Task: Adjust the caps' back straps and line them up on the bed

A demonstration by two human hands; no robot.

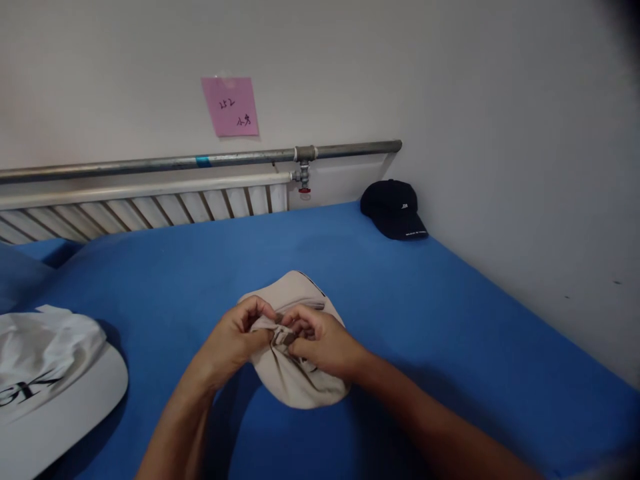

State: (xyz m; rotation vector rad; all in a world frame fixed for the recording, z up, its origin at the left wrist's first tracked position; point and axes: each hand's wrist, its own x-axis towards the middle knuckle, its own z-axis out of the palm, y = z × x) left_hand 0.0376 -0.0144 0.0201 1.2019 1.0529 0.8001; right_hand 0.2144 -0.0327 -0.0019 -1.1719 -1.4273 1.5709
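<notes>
Left hand, right hand: pinching beige cap
Far edge, blue surface: well apart
Caps: three, counting dark cap at far right corner, white cap

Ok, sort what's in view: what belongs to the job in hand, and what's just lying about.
In the job:
- beige cap
- left hand and right hand, both gripping it

Lying about:
- white cap
- dark cap

Bare left hand and bare right hand; uncovered wrists; long bare forearms, narrower toward the hands
</notes>
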